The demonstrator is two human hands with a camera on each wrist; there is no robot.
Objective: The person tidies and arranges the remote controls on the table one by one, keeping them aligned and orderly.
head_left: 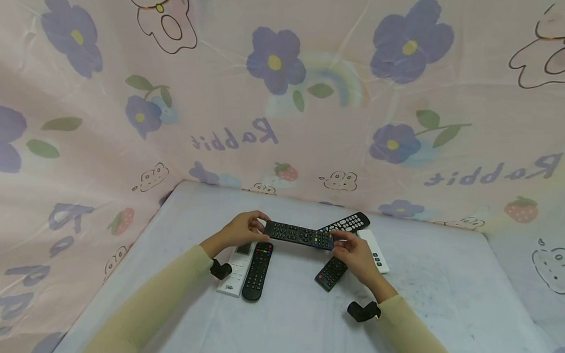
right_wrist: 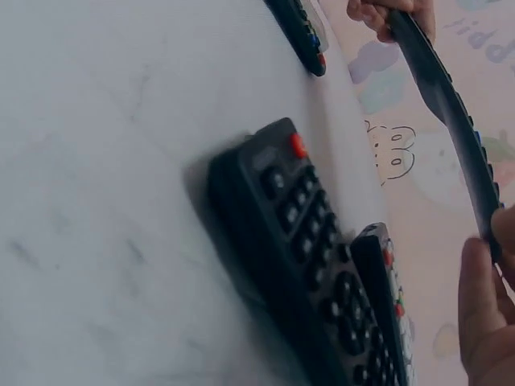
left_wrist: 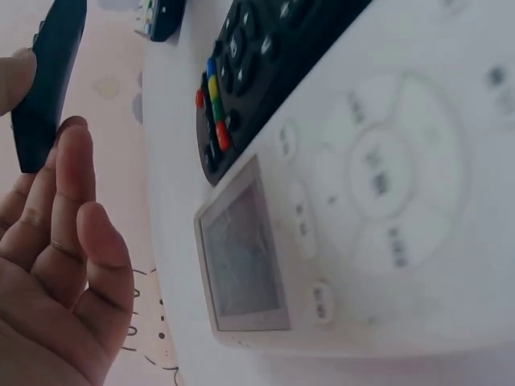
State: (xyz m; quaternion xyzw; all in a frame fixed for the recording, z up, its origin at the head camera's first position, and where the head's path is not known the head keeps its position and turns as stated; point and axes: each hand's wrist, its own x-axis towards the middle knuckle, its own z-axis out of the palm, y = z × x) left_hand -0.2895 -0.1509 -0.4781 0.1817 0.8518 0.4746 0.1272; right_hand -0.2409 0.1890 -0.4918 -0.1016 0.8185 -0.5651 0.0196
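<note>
Both hands hold a black remote control [head_left: 298, 235] sideways above the table, its buttons toward the head camera. My left hand [head_left: 242, 229] pinches its left end between thumb and fingers; in the left wrist view that hand [left_wrist: 60, 257] shows fingertips at the remote's edge. At the other end, my right hand [head_left: 356, 256] pinches the corner with colored buttons. Below the left hand lie a white remote with a screen [head_left: 236, 272] and a black remote [head_left: 257, 271], side by side. Under the right hand rests a smaller black remote with a red button [head_left: 331, 274], partly covered by it.
Behind the right hand, a black remote with pale buttons [head_left: 352, 223] lies slanted beside a white remote [head_left: 374, 250]. A white cloth covers the table [head_left: 439, 291]. Printed pink fabric [head_left: 313, 141] hangs along the back and sides.
</note>
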